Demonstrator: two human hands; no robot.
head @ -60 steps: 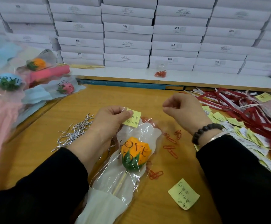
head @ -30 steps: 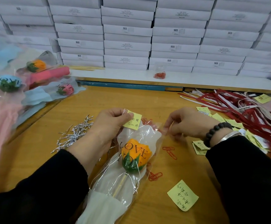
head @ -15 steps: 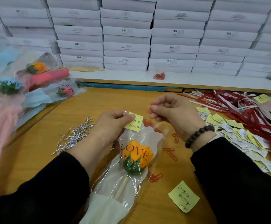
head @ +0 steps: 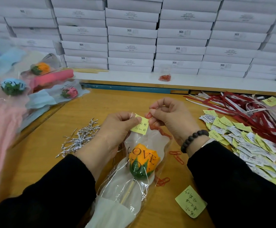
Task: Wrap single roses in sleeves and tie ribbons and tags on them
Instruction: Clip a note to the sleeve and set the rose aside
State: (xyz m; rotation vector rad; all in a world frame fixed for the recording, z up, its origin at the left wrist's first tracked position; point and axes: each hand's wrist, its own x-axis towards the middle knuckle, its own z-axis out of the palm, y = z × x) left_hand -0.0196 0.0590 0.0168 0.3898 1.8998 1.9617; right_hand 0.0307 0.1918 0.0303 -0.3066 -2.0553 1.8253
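An orange rose (head: 144, 160) lies mid-table (head: 71, 112) in a clear, crinkly sleeve (head: 130, 191) printed "LOVE YOU". At the sleeve's top edge the left hand (head: 119, 127) pinches a yellow handwritten tag (head: 141, 126), and the right hand (head: 170, 117) pinches a red paperclip (head: 148, 115) touching it. Right of the rose lie ribbons (head: 249, 112); behind, white boxes (head: 132, 32) marked "SGS".

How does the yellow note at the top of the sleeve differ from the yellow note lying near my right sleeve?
The note at the sleeve top is pinched by the left hand against the sleeve; the note near the right sleeve lies loose on the table. The right hand brings a red paper clip to the first; nothing touches the second. Both are yellow and handwritten.
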